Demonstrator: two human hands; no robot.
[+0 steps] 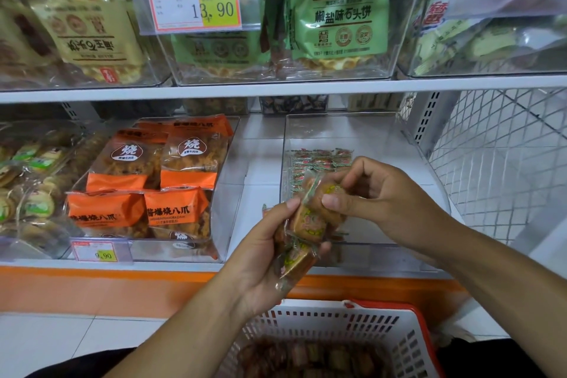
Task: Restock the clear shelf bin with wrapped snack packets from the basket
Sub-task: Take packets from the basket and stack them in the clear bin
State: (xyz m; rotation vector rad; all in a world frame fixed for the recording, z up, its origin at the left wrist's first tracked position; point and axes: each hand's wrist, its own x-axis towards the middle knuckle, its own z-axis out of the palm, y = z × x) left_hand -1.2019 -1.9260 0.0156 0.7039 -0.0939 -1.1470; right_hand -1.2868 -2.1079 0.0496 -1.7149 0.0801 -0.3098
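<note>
Sitting nearest, the white basket (380, 328) holds more wrapped snacks at the bottom edge. Above it, the left hand (264, 255) grips a bunch of wrapped snack packets (302, 233), while the right hand (377, 193) pinches the top one between thumb and fingers. Just beyond, the clear shelf bin (395, 144) holds a few packets at its far left.

Left hand (264, 250) raised from lower centre, forearm bare, palm turned inward, fingers and thumb curled in a grip, thumb tip uppermost. Right hand (372, 193) entering from the right, forearm bare, wrist bent inward, thumb and forefinger pinched together, remaining fingers curled loosely above. Both hands close together at centre, thumbs nearly meeting.
</note>
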